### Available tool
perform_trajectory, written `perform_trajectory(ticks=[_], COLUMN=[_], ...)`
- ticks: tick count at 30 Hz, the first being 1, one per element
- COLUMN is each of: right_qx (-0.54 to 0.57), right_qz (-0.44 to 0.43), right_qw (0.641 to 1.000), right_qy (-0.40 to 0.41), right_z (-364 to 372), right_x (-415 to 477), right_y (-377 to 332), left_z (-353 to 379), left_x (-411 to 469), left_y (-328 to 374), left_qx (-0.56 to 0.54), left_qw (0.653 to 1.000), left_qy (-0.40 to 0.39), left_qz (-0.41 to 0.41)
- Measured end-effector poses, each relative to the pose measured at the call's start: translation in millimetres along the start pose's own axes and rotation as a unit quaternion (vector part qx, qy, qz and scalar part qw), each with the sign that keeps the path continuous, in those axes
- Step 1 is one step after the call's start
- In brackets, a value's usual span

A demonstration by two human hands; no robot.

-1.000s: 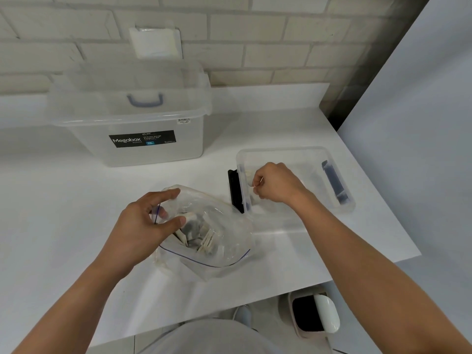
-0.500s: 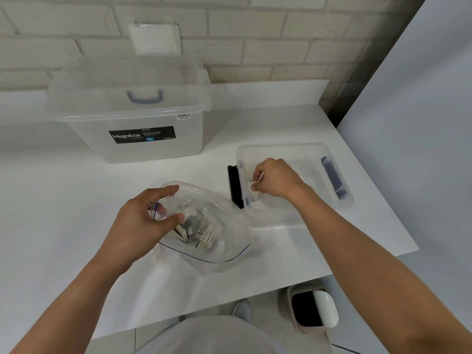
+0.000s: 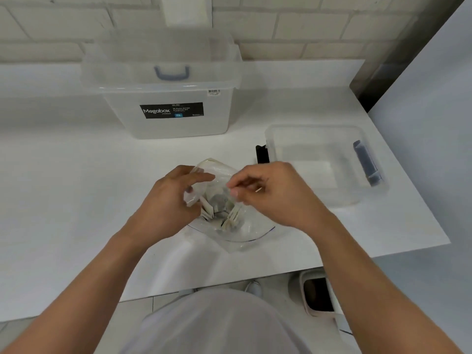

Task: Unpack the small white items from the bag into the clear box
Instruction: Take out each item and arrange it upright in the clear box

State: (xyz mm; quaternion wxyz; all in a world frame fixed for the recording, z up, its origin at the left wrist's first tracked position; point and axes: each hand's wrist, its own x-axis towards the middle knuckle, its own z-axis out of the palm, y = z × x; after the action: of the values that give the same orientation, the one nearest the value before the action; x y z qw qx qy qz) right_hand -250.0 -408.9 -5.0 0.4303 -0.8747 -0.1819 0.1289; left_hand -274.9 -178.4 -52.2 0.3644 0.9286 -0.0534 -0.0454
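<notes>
Head view: what's risky here?
— On the bench (image 3: 63,200) at 6 o'clock, the left hand (image 3: 173,200) grips the bag (image 3: 245,231); the right hand (image 3: 270,195) curls at its mouth, grasp unclear. The white items (image 3: 229,218) inside could snag and spill. The clear box (image 3: 319,159) sits at 2 o'clock.

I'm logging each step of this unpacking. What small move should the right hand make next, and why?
Probably dip the right hand into the bag and pinch one white item: the left hand holds its mouth open, and more lie inside.
</notes>
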Motion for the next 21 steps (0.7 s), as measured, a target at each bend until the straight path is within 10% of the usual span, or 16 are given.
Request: perform_trajectory(ticks=[4, 10, 21], right_qx=[-0.284, -0.422, -0.285], right_qz=[-0.023, -0.054, -0.026], right_qw=[0.951, 0.894, 0.956], right_qy=[-0.12, -0.141, -0.071], right_z=[46.6, 59.7, 39.1], right_x=[9.5, 16.2, 13.0], right_y=[26.2, 32.0, 21.0], left_z=[-0.5, 4.2, 2.2], left_x=[-1.9, -3.2, -1.5], left_y=[-4.1, -12.1, -7.9], left_qx=[0.015, 0.03, -0.003], left_qw=[0.999, 0.998, 0.996], left_qy=[-0.03, -0.05, -0.084], left_qz=[0.025, 0.025, 0.003])
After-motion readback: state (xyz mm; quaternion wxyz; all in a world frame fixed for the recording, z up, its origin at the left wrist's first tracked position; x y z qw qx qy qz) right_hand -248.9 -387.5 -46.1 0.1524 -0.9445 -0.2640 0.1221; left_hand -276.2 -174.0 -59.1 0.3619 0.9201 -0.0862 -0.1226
